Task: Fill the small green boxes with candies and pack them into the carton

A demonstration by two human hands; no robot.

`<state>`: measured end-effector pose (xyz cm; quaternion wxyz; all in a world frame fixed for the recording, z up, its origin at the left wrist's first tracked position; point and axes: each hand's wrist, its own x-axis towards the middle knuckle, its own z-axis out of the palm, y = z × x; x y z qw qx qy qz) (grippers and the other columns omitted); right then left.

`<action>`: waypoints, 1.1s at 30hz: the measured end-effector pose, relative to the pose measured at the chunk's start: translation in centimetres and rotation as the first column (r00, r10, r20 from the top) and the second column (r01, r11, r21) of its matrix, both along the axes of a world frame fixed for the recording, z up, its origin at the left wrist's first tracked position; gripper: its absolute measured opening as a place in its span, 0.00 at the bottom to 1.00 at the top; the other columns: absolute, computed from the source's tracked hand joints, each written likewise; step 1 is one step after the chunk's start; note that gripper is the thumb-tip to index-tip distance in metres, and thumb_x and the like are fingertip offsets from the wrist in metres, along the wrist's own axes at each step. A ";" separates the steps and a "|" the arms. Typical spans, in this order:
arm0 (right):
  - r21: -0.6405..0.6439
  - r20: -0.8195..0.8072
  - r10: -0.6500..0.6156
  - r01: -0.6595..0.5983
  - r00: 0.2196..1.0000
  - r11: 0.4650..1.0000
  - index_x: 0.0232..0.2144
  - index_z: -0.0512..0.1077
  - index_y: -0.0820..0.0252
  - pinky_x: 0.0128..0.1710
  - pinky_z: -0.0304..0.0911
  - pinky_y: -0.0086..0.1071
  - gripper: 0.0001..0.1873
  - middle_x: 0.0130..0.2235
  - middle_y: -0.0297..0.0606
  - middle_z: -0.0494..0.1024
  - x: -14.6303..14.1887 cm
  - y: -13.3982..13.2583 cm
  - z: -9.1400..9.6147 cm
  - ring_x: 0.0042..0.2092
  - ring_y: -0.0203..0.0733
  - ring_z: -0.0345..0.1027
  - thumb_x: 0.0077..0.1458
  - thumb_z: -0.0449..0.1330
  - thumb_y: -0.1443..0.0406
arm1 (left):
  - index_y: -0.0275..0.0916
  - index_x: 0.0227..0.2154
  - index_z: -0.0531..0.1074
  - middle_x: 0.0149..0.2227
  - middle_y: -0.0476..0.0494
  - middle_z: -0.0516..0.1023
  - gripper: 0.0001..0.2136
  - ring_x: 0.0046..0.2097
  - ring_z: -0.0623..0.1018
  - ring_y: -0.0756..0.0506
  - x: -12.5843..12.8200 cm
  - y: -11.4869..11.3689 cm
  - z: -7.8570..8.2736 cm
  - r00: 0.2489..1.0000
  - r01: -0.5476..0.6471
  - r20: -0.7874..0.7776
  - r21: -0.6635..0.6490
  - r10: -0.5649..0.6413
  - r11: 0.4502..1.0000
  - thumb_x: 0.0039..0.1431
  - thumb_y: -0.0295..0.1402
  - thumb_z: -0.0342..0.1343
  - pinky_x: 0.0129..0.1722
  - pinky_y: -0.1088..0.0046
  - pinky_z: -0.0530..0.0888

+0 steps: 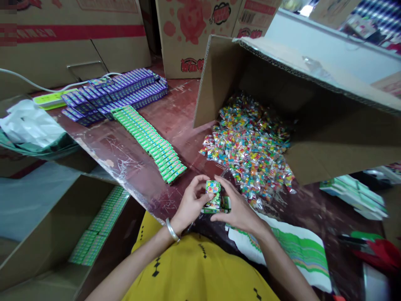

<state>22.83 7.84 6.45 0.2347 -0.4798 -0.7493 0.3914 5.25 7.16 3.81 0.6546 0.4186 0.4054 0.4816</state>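
Close in front of my body, a small green printed box point(213, 195) is held between my two hands. My left hand point(193, 200) grips it from the left, thumb lying across its front and fingers bent behind. On the other side my right hand point(235, 205) curves around the box, fingertips at its top edge and thumb near the bottom. A bit of green card shows inside the right hand's curl; I cannot tell whether it is part of the same box. Just beyond lies a heap of small clear packets of colourful candy point(247, 142), spilling from a carton on its side point(328, 142).
A row of green boxes point(150, 142) leads back to stacked purple boxes point(115, 98). Flat green cartons point(297, 246) lie by my right forearm. An open carton point(40, 234) at lower left holds green boxes. A power strip point(54, 99) with a white cable sits at back left.
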 end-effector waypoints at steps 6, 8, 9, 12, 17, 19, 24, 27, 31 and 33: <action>0.222 0.121 -0.052 0.025 0.991 0.975 0.60 0.56 0.50 0.60 0.56 0.48 0.41 0.60 0.43 0.63 -0.5 0.0 -0.5 0.62 0.52 0.55 0.46 0.68 0.62 | 0.39 0.50 0.64 0.38 0.45 0.76 0.24 0.39 0.76 0.47 0.1 0.4 -0.8 0.998 -0.013 0.062 -0.113 0.020 0.993 0.51 0.36 0.64 0.39 0.71 0.72; 0.244 0.104 -0.069 0.042 0.992 0.969 0.60 0.56 0.51 0.60 0.56 0.47 0.40 0.60 0.43 0.63 -0.9 -0.1 -0.7 0.62 0.52 0.56 0.47 0.67 0.63 | 0.36 0.45 0.68 0.36 0.45 0.76 0.20 0.37 0.75 0.48 -0.1 0.4 -1.1 1.000 0.001 0.030 -0.127 0.003 0.992 0.51 0.37 0.64 0.39 0.72 0.72; 0.250 0.097 -0.067 0.041 0.993 0.967 0.61 0.56 0.51 0.61 0.56 0.47 0.40 0.60 0.43 0.63 -1.1 -0.1 -0.8 0.62 0.51 0.56 0.47 0.66 0.64 | 0.35 0.42 0.70 0.36 0.44 0.76 0.18 0.37 0.75 0.48 -0.3 0.4 -1.2 1.000 0.008 0.003 -0.120 -0.007 0.993 0.51 0.38 0.64 0.38 0.72 0.71; 0.232 0.101 -0.013 -0.011 0.995 0.973 0.63 0.51 0.50 0.63 0.54 0.47 0.45 0.62 0.42 0.60 -1.4 -0.3 -1.0 0.64 0.50 0.52 0.47 0.67 0.65 | 0.35 0.37 0.72 0.34 0.45 0.76 0.14 0.35 0.74 0.47 -1.2 0.0 -1.1 0.983 -0.016 -0.182 -0.031 0.010 0.999 0.54 0.40 0.61 0.37 0.73 0.71; 0.130 0.139 0.019 -0.037 0.990 0.991 0.66 0.42 0.47 0.63 0.53 0.48 0.50 0.66 0.40 0.52 -1.0 -0.5 -1.9 0.66 0.50 0.47 0.49 0.66 0.63 | 0.40 0.39 0.73 0.38 0.43 0.73 0.08 0.42 0.71 0.43 -3.9 -0.8 -0.6 0.546 -0.023 -0.775 0.365 0.318 0.931 0.61 0.37 0.54 0.43 0.67 0.68; 0.107 0.137 -0.031 0.017 0.990 0.994 0.66 0.46 0.45 0.61 0.57 0.48 0.44 0.65 0.40 0.55 -0.7 -0.6 -2.5 0.65 0.50 0.51 0.53 0.63 0.63 | 0.41 0.39 0.73 0.38 0.41 0.72 0.08 0.44 0.69 0.40 -5.0 -0.7 -0.8 0.309 0.035 -0.857 0.443 0.411 0.896 0.62 0.36 0.52 0.44 0.64 0.67; 0.095 0.118 -0.106 0.095 0.987 0.991 0.63 0.52 0.46 0.54 0.65 0.45 0.34 0.61 0.42 0.61 0.0 -0.9 -3.6 0.60 0.50 0.59 0.57 0.59 0.64 | 0.40 0.40 0.72 0.38 0.40 0.70 0.09 0.43 0.68 0.40 -6.6 0.5 -2.2 0.054 0.072 -0.858 0.514 0.512 0.855 0.62 0.37 0.52 0.40 0.66 0.68; 0.110 0.140 -0.130 0.115 0.981 0.987 0.62 0.55 0.48 0.50 0.67 0.42 0.31 0.59 0.42 0.63 0.5 -1.1 -3.7 0.58 0.50 0.62 0.58 0.58 0.62 | 0.38 0.44 0.70 0.38 0.39 0.69 0.11 0.43 0.68 0.39 -6.7 1.0 -2.5 0.019 0.044 -0.827 0.562 0.561 0.826 0.62 0.38 0.51 0.40 0.65 0.68; 0.132 0.217 -0.242 0.217 0.946 0.967 0.55 0.64 0.54 0.42 0.69 0.37 0.19 0.51 0.43 0.70 1.9 -1.0 -3.8 0.48 0.46 0.69 0.61 0.54 0.61 | 0.36 0.50 0.65 0.39 0.39 0.69 0.18 0.44 0.69 0.40 -6.0 0.3 -2.0 0.151 0.081 -0.827 0.557 0.542 0.827 0.62 0.42 0.52 0.43 0.64 0.69; 0.152 0.306 -0.280 0.244 0.910 0.958 0.47 0.68 0.56 0.40 0.67 0.35 0.13 0.45 0.41 0.73 2.6 -0.8 -3.9 0.43 0.43 0.71 0.62 0.51 0.62 | 0.38 0.50 0.64 0.41 0.40 0.69 0.21 0.44 0.70 0.41 -5.1 -0.5 -1.6 0.283 0.230 -0.866 0.479 0.413 0.847 0.60 0.45 0.54 0.43 0.65 0.70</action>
